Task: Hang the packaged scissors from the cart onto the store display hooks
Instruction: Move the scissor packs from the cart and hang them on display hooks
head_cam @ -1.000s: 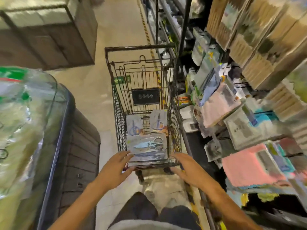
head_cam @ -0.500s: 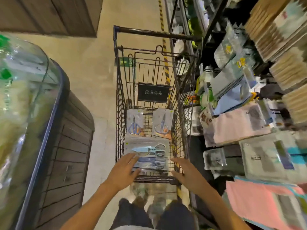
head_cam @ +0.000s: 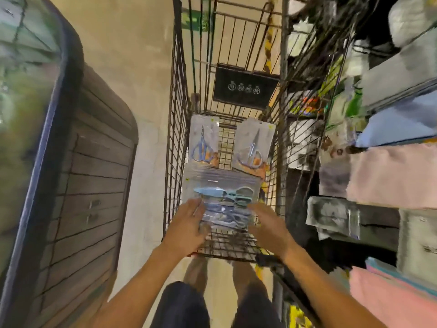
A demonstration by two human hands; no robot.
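Observation:
A wire shopping cart (head_cam: pixel 176 129) stands in front of me in the aisle. A stack of clear scissors packs (head_cam: pixel 222 185) lies flat on its floor, the top one showing light blue scissors. Two more packs lean at the far end, one on the left (head_cam: pixel 203 143) and one on the right (head_cam: pixel 254 147). My left hand (head_cam: pixel 188 223) rests on the near left edge of the stack, fingers spread. My right hand (head_cam: pixel 269 227) hovers at the near right edge, fingers apart, holding nothing. No display hooks are clearly visible.
Store shelves (head_cam: pixel 383 138) packed with bagged cloths and towels run along the right, close to the cart. A dark wood-panelled chest display (head_cam: pixel 94 185) with a curved glass lid stands on the left. A strip of tan floor (head_cam: pixel 144 67) lies between it and the cart.
My view has tilted down and closer to the cart. Both hands have reached further in, the left now on the stack's edge and the right beside it.

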